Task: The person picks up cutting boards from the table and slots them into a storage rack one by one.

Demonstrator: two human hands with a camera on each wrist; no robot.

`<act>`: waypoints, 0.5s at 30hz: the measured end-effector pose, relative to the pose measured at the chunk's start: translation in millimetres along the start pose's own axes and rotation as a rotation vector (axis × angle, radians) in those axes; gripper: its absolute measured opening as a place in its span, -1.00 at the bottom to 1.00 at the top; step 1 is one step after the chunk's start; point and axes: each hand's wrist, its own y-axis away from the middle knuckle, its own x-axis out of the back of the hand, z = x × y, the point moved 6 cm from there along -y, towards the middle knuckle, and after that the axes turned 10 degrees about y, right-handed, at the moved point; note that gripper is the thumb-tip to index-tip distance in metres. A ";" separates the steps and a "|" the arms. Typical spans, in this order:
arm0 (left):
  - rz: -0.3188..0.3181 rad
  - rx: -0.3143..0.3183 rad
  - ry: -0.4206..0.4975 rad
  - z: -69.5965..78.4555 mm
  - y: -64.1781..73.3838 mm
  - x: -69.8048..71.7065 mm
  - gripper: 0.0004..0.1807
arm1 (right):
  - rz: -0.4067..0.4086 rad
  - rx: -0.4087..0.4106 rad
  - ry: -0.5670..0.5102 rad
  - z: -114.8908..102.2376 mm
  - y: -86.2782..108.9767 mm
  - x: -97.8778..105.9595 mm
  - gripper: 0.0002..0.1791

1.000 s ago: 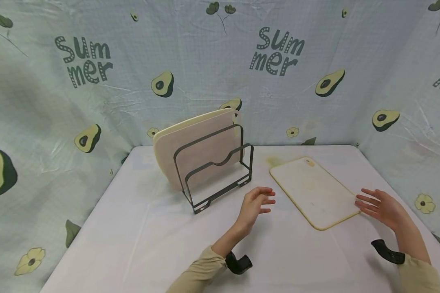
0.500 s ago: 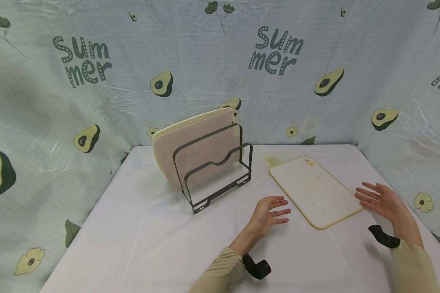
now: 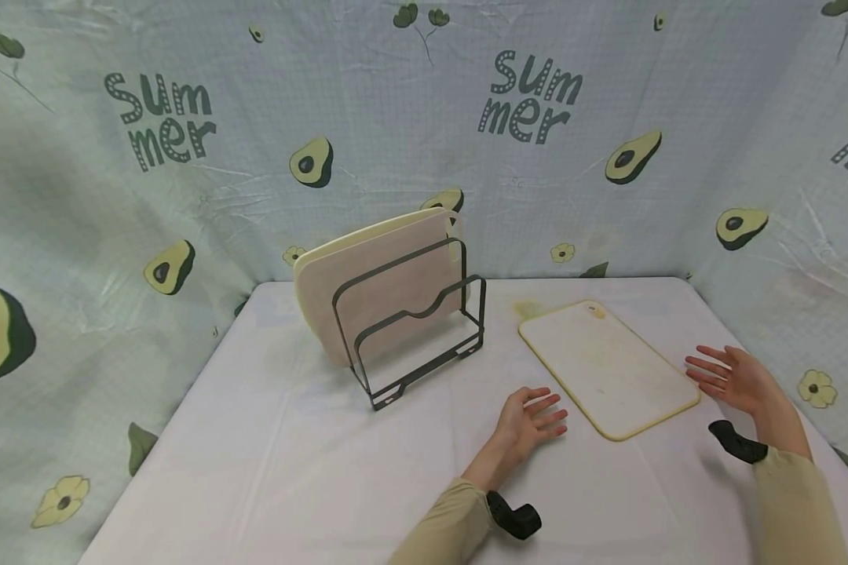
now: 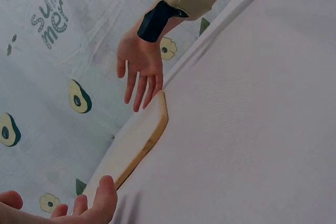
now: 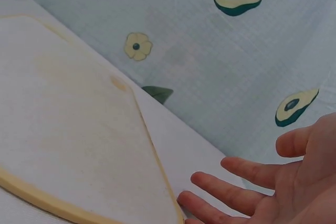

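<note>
A white cutting board (image 3: 608,373) with a yellow rim and a small hole near its far corner lies flat at the right of the table. My left hand (image 3: 530,428) is just left of the board's near edge, fingers spread, holding nothing. Beyond the opposite side, my right hand (image 3: 735,380) hovers by the near right corner with its fingers extended toward the board. In the right wrist view the fingertips of the right hand (image 5: 247,192) come close to the board's edge (image 5: 155,156); whether they touch is unclear.
Left of centre stands a dark metal rack (image 3: 424,373) holding a pinkish cutting board (image 3: 396,290) with a pale yellow board (image 3: 374,233) behind it. A white cloth covers the table (image 3: 254,471). A printed curtain (image 3: 396,94) hangs around its back and sides.
My left hand has moved right and nearer, away from the rack toward the cutting board, and its fingers have turned more upward. The right hand has risen slightly. The boards and rack have stayed put.
</note>
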 end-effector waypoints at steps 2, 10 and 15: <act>0.016 0.006 0.004 -4.6 -2.4 1.0 -0.52 | 0.001 0.001 0.009 -0.2 -0.6 -1.5 -0.37; 0.015 0.036 -0.006 -16.9 -4.3 -1.5 -0.47 | -0.003 0.013 0.048 1.3 -1.9 -6.1 -0.42; 0.006 0.042 -0.001 -18.7 -5.6 -2.5 -0.46 | -0.064 0.030 0.090 2.0 -3.5 -12.1 -0.40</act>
